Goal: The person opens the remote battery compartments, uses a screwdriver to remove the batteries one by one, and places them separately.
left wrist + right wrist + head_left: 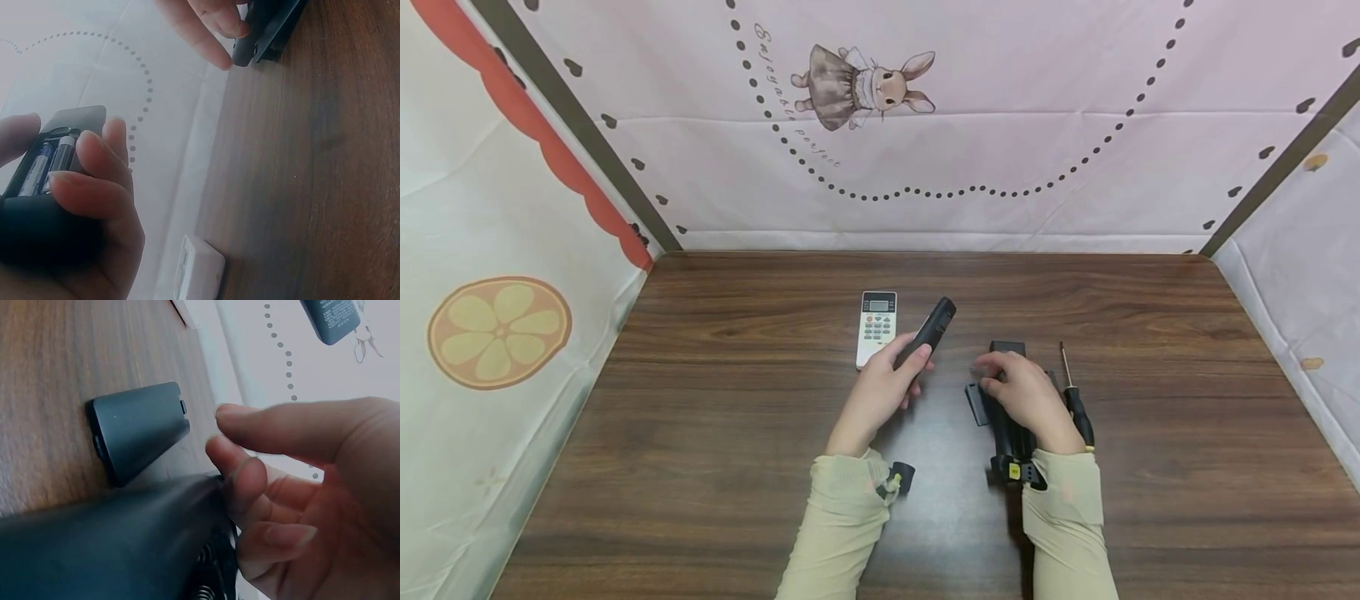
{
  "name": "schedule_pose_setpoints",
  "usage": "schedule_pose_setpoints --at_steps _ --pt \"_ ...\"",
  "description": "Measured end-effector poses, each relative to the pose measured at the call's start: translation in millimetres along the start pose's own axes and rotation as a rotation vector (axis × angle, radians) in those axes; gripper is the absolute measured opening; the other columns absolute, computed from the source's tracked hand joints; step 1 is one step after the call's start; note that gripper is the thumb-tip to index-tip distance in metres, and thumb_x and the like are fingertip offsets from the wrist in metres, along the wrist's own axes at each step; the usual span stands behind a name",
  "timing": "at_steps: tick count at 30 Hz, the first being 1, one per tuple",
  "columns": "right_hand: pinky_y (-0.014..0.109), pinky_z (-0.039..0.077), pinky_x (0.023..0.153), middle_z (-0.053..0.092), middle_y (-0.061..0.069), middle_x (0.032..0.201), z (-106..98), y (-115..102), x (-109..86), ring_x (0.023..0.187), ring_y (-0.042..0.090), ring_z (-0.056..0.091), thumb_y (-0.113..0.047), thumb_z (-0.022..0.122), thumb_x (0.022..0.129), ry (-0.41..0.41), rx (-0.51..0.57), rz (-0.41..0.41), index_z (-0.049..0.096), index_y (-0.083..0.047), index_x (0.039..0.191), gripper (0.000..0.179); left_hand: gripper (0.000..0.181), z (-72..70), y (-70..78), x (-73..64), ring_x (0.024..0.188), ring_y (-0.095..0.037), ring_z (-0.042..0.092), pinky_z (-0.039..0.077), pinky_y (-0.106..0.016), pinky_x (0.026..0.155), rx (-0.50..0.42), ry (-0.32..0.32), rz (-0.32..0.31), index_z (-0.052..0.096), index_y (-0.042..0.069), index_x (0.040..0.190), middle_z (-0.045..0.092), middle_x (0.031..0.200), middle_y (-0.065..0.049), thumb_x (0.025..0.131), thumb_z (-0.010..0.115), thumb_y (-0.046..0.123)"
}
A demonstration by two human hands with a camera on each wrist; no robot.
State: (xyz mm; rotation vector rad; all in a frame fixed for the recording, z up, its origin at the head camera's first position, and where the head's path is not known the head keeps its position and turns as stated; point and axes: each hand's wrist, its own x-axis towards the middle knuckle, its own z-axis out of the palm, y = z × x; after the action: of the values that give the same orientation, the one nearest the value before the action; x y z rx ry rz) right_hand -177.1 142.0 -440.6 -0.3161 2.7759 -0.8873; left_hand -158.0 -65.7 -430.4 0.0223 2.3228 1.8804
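Note:
My left hand (880, 387) grips a black remote control (931, 329), raised above the table. In the left wrist view its battery compartment is uncovered, with batteries (61, 155) lying side by side inside. My right hand (1028, 398) hovers over a long black object (1006, 429), fingers loosely bent and nothing visible between thumb and fingertips. Metal coil springs (205, 553) show in an opening of that object in the right wrist view; what it is I cannot tell. A black battery cover (140, 428) lies on the table beside it.
A white remote control (878, 318) with a small screen lies behind my left hand. To the right of my right hand lies a screwdriver (1076, 408) with a black handle. The brown wooden table (700, 433) ends at a printed cloth (1030, 100) at the back.

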Motion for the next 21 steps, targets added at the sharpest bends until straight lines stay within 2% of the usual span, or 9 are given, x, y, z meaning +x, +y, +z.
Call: schedule_pose_setpoints --at_steps 5,8,12,16,21 --pt "0.029 0.044 0.054 0.060 0.002 0.091 -10.1 -1.0 -4.4 0.065 0.012 0.055 -0.020 0.056 0.088 -0.018 0.047 0.004 0.056 -0.013 0.118 0.031 0.047 1.2 -0.3 0.8 0.063 -0.033 0.055 0.045 -0.032 0.043 -0.009 -0.006 -0.008 0.051 0.024 0.121 0.064 0.094 -0.011 0.084 0.051 0.052" --pt "0.029 0.045 0.055 0.060 0.003 0.093 -18.6 -0.7 -8.1 0.064 0.012 0.056 -0.023 0.054 0.089 0.017 0.062 -0.005 0.055 -0.014 0.120 0.032 0.047 0.9 -0.5 1.1 0.062 -0.030 0.055 0.046 -0.034 0.044 -0.022 0.002 -0.013 0.046 0.024 0.126 0.063 0.096 -0.013 0.086 0.053 0.046" --pt "0.030 0.046 0.058 0.060 0.004 0.095 -26.4 2.8 -11.9 0.066 0.014 0.058 -0.026 0.053 0.090 0.056 0.087 -0.011 0.053 -0.015 0.121 0.033 0.049 -0.1 -0.4 0.6 0.062 -0.027 0.056 0.048 -0.041 0.048 -0.045 0.047 -0.031 0.037 0.027 0.132 0.059 0.093 -0.018 0.087 0.055 0.034" --pt "0.031 0.046 0.059 0.059 0.005 0.099 -30.5 10.7 -18.2 0.069 0.016 0.058 -0.030 0.051 0.091 0.079 0.117 0.018 0.052 -0.017 0.123 0.035 0.050 -0.2 1.2 -0.1 0.065 -0.034 0.058 0.050 -0.046 0.053 -0.053 0.070 -0.050 0.035 0.029 0.133 0.058 0.086 -0.021 0.088 0.055 0.028" --pt "0.033 0.045 0.062 0.059 0.005 0.102 -36.0 23.6 -30.9 0.075 0.017 0.057 -0.035 0.050 0.091 0.163 0.112 0.061 0.051 -0.017 0.124 0.038 0.045 1.3 1.9 1.3 0.070 -0.038 0.058 0.050 -0.049 0.054 -0.101 0.040 -0.030 0.037 0.027 0.132 0.060 0.090 -0.021 0.089 0.053 0.025"
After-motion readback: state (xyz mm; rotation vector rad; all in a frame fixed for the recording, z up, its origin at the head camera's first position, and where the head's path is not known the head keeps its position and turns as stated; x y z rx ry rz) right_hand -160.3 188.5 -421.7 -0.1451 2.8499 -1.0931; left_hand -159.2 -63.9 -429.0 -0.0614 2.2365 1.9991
